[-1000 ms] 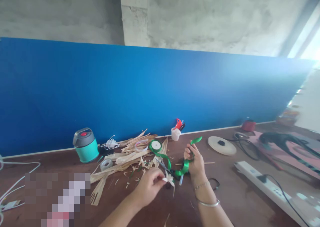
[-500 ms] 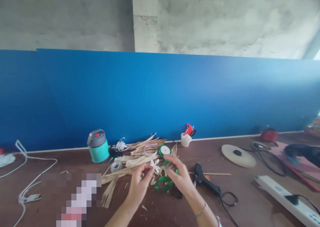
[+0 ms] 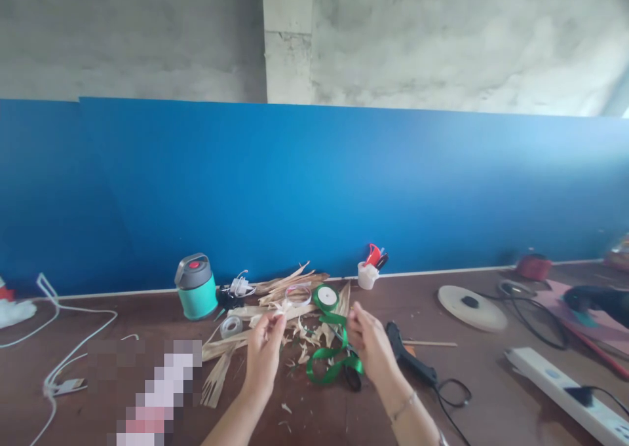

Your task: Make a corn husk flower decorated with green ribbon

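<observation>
Evidently, the left hand (image 3: 264, 346) has its grip pinched on a pale piece (image 3: 281, 308); whether the right hand (image 3: 368, 341) grips anything, I cannot tell. Green ribbon (image 3: 320, 353) lies between. Handling the piece seems underway, calling next for a light pinch.

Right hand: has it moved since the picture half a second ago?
Yes, rightward in the picture: the right hand was below and left of the white cup, and is now almost directly below it.
</observation>
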{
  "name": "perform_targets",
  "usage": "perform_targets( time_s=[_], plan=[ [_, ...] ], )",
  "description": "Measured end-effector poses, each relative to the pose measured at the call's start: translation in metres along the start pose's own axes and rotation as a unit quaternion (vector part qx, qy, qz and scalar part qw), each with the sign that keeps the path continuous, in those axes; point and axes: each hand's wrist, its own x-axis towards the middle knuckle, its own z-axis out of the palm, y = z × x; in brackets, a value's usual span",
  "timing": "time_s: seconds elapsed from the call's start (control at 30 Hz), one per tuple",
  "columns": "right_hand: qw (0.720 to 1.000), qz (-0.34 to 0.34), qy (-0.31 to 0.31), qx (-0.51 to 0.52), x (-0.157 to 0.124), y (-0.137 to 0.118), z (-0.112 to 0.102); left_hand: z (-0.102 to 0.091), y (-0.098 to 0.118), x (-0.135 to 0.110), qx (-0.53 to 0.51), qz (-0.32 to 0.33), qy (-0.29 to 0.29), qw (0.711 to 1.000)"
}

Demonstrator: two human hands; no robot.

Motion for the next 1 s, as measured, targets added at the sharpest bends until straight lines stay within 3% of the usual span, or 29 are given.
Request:
perform_targets(
  time_s=[0.13,0.2,0.5,0.8,1.0],
  plan=[
    [0.992,-0.052,0.112,-0.036,0.019,-0.001,-0.034,-0.004,0.004,0.005,-0.025,-0.011,0.026,0.999],
    [0.985,-0.080,0.132,-0.079,0.022,-0.001,-0.041,-0.004,0.006,0.005,-0.031,-0.009,0.023,0.999],
    [0.933,-0.165,0.043,-0.316,-0.003,0.010,-0.011,0.002,0.004,-0.007,0.007,0.042,-0.050,0.998],
    [0.871,-0.261,0.010,-0.416,-0.006,0.009,0.002,0.006,0.011,-0.009,-0.009,0.027,-0.078,0.997],
    [0.878,-0.252,-0.037,-0.404,-0.015,0.009,0.016,0.007,0.002,-0.010,-0.043,0.005,-0.090,0.995]
  ],
)
